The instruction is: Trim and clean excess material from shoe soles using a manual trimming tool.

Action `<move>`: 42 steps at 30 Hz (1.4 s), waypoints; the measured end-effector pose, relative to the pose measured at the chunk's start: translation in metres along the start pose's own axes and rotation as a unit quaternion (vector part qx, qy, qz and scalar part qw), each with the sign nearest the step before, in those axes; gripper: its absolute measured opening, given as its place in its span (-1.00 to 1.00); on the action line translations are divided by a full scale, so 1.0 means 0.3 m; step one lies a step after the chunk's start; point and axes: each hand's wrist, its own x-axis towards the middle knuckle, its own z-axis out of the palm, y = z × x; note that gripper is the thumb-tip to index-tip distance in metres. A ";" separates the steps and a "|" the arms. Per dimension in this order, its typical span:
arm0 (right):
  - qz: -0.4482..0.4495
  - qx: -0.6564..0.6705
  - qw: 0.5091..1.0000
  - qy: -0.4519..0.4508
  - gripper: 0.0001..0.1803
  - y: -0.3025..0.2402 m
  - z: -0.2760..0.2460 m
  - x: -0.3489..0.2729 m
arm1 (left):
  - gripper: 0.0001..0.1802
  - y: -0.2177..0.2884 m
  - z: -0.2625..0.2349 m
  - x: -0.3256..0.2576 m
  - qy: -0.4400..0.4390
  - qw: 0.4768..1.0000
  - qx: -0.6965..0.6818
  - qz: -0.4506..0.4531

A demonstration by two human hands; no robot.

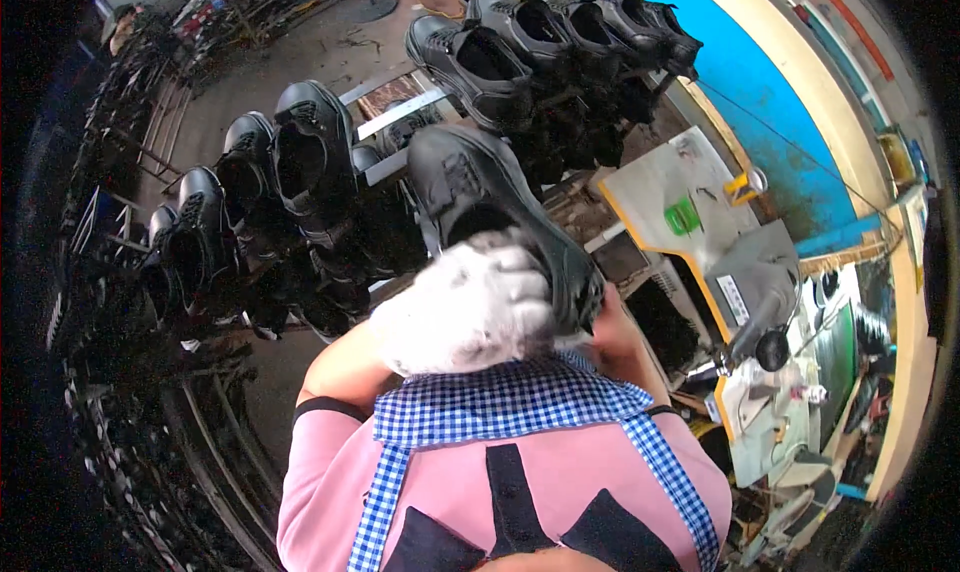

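Note:
A black lace-up shoe (490, 187) is held in front of my chest, its toe pointing away and to the left. My left hand (475, 302), in a white glove with dark smudges, is closed over the shoe's opening at the heel end. The glove hides part of the opening, and its fingertips are hard to see. My right hand (607, 320) is bare and pressed against the right side of the heel. Most of its fingers are hidden behind the shoe.
Several black shoes stand in rows on a metal rack, at the left (315, 157) and beyond (480, 62). To the right, a worktable (655, 187) bears a green object (683, 216), a yellow roll (745, 185) and a grey machine (755, 272). A blue panel (745, 82) rises behind.

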 end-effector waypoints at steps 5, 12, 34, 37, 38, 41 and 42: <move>0.089 0.033 0.994 0.052 -0.80 -0.138 -0.067 0.237 | -0.72 -0.059 -0.044 0.045 0.163 0.972 0.060 -0.160; -0.467 -0.420 0.771 0.107 -0.65 -0.277 0.015 0.275 | -0.61 -0.108 0.058 0.044 0.220 0.927 0.159 -0.259; -0.446 -0.588 0.639 0.217 -0.65 -0.263 -0.020 0.310 | -0.77 -0.140 0.051 0.118 0.261 0.925 0.117 -0.251; -0.438 -0.562 0.671 0.206 -0.76 -0.245 -0.028 0.353 | -0.76 -0.123 0.040 0.130 0.283 0.918 0.151 -0.232; -0.438 -0.429 0.766 0.192 -0.81 -0.206 -0.054 0.390 | -0.76 -0.126 0.036 0.132 0.270 0.919 0.137 -0.251; -0.341 -0.091 0.924 0.146 -0.98 -0.162 -0.027 0.381 | -0.74 -0.157 0.057 0.098 0.287 0.917 0.140 -0.239; -0.239 0.058 0.957 0.153 -0.96 -0.171 -0.014 0.350 | -0.73 -0.158 0.057 0.096 0.277 0.920 0.146 -0.235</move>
